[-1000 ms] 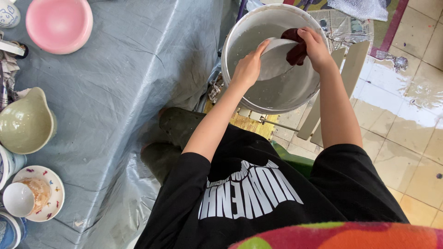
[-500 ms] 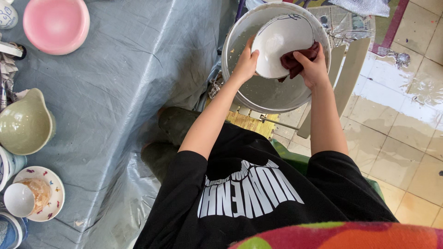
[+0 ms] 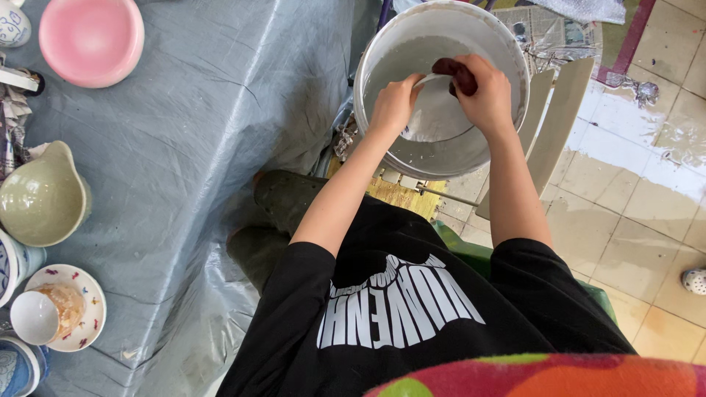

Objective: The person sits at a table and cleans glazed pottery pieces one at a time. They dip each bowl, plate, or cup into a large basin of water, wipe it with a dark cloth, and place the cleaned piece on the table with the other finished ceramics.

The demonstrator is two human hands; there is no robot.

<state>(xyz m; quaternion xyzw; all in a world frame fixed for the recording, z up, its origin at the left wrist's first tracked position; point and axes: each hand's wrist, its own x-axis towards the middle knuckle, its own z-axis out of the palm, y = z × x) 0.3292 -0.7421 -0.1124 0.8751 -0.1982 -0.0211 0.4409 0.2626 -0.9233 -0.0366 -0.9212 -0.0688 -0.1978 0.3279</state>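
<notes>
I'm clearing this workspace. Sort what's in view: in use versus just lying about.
In use:
left hand holding the white bowl
right hand pressing a dark red cloth
white bucket

Lying about:
pink bowl
green jug
patterned saucer
small white cup

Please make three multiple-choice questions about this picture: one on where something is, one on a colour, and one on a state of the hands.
1. Where is the white bowl?
A. on the blue table cover
B. inside the white bucket
C. on the tiled floor

2. What colour is the upside-down bowl at the top left of the table cover?
A. pink
B. black
C. yellow

3. What does the right hand hold?
A. nothing
B. a spoon
C. a dark red sponge

Answers:
1 B, the left hand holds the bowl within the white bucket.
2 A, its surface is plainly pink.
3 C, the dark red sponge shows between its fingers, against the bowl.
</notes>
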